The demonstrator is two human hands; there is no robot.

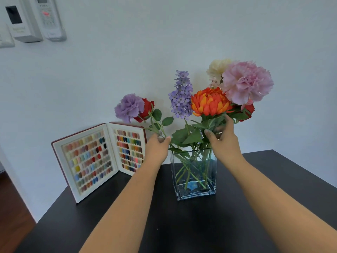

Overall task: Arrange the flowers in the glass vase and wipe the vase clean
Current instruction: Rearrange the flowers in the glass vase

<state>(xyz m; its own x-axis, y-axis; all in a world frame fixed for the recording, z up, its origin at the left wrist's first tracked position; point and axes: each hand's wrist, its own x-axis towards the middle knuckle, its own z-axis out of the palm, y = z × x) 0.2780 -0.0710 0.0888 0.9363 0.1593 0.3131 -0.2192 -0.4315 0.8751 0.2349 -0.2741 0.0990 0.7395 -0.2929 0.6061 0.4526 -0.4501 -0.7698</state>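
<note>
A clear square glass vase (194,190) stands on the black table (273,179), with several green stems crossing inside it. My left hand (157,148) pinches the stems of a purple carnation (128,106) and a red rose (146,110) that lean out to the left. My right hand (225,143) grips the stems under the orange flower (209,101). Beside the orange flower rise a lilac spike (181,95), a large pink carnation (246,83) and a cream flower (218,67). A second red bloom (249,109) shows partly behind the pink carnation.
An open nail-colour sample book (98,159) stands propped on the table against the white wall, left of the vase. Wall-mounted control units and a remote (48,17) hang at the upper left. The table's left edge drops to a wooden floor (11,207).
</note>
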